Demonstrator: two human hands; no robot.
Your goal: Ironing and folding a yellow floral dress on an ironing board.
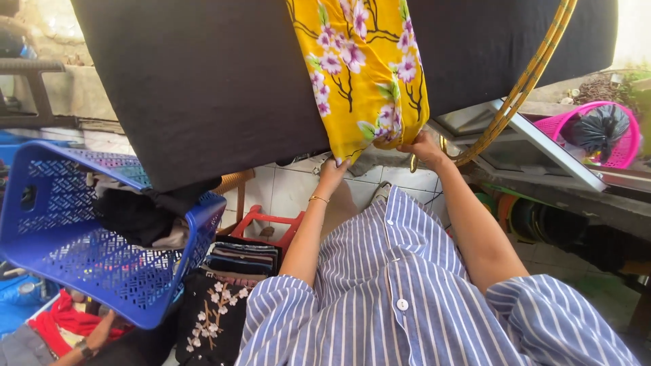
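- Left hand (331, 169) pinches bottom hem of yellow cloth w/ pink flower print (363, 68); right hand (422, 146) grips same hem, fingers closed on fabric.
- Cloth hangs over big black fabric sheet (203, 81), which fills top of view.
- Yellow braided rope (529, 74) runs diagonally just right of right hand.
- Floor: white tiles (291, 186) below hands.
- Left: blue perforated plastic basket (81, 257), tilted, dark clothes inside; red plastic stool (268, 224) w/ folded clothes nearby.
- Right: pink plastic basket (610, 135) holding black bag, on a ledge.
- Bottom left: another person's arm (88, 342) w/ wristwatch.
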